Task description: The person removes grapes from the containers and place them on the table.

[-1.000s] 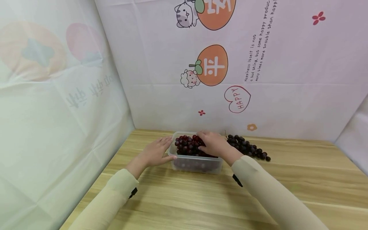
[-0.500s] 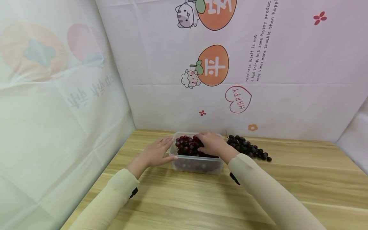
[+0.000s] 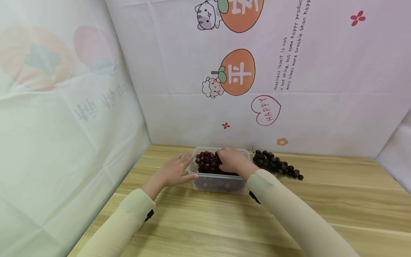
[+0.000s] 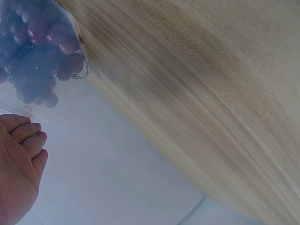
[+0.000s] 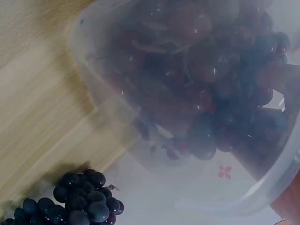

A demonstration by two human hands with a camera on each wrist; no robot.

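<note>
My left hand [image 3: 173,170], fingers straight and gripping nothing, should steady the tub [image 3: 218,176]; my right hand [image 3: 233,161] should press gently among the grapes [image 3: 206,162], its hold too hidden to tell

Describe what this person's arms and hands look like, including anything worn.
The long, plain, cream fabric left sleeve and its matching right sleeve stop short of the bare left hand and bare right hand, neither gloved. A small black object shows beneath the left sleeve, another beneath the right; what they are is unclear.
</note>
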